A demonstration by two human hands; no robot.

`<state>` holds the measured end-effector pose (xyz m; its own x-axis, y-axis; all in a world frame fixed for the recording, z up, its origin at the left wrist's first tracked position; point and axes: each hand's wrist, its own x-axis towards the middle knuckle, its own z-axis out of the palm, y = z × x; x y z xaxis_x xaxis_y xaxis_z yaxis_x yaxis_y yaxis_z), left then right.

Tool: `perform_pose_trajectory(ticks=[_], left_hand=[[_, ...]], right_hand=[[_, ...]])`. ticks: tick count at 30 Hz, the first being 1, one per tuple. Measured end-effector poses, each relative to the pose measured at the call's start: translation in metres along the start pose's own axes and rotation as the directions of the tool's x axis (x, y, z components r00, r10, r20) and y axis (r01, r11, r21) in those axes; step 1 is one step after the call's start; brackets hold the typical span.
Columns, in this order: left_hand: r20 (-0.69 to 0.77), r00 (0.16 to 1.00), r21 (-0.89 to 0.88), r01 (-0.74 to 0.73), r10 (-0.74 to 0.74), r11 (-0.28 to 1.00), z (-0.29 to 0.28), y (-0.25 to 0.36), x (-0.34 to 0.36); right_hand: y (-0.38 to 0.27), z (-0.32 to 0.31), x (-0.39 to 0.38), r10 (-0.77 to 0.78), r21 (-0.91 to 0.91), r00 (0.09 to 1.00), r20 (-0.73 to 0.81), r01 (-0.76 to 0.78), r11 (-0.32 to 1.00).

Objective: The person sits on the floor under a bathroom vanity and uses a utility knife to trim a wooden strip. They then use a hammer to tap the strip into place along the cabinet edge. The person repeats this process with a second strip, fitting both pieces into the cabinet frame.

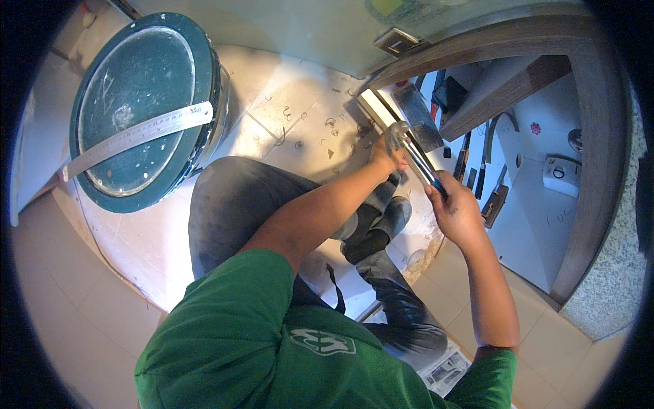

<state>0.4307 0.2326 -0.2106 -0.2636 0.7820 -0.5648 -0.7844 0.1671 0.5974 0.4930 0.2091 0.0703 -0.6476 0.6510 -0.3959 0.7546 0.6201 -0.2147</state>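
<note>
My right hand (455, 206) is closed round the dark grip of a claw hammer (417, 158) with a shiny metal shaft. The hammer's head is up beside my left hand (387, 157), at the low cabinet opening. My left hand is closed near the cabinet's lower left edge, by a pale strip (379, 113). Part of its fingers lies behind the hammer head, so what they hold is hidden. Below both hands are my crossed legs in dark trousers and my feet (392, 218) in dark footwear.
On the left stands a large bucket with a green lid (136, 82), a metal ruler (139, 136) across it. Dark shavings (330, 124) litter the floor tiles. Inside the wood-framed cabinet (596, 150) lie several hand tools (496, 201) and a white box (561, 176). Newspaper (443, 368) lies near me.
</note>
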Motion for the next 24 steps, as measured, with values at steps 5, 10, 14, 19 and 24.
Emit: perform_pose_trajectory(ticks=[5,10,14,19,24], left_hand=[[-0.097,0.994,-0.061,0.034,-0.04,0.998,0.006,0.014,-0.015],[-0.095,0.995,0.095,0.012,-0.003,0.995,0.0,0.032,-0.021],[-0.151,0.986,0.147,-0.054,0.077,0.988,0.001,0.024,-0.013],[-0.044,0.999,-0.335,-0.005,-0.01,0.942,-0.002,-0.012,0.015],[0.102,0.966,-0.152,-0.221,0.237,0.963,-0.002,-0.04,0.028]], right_hand=[[0.001,0.018,0.026,-0.122,-0.105,0.992,-0.026,0.119,0.987],[-0.006,0.026,0.044,-0.094,-0.192,0.995,0.042,0.101,0.976],[-0.003,0.03,0.056,-0.093,-0.231,0.992,0.08,0.11,0.967],[-0.001,0.04,0.068,-0.13,-0.268,0.991,0.038,0.135,0.954],[0.0,0.045,0.081,-0.125,-0.264,0.99,0.07,0.139,0.954]])
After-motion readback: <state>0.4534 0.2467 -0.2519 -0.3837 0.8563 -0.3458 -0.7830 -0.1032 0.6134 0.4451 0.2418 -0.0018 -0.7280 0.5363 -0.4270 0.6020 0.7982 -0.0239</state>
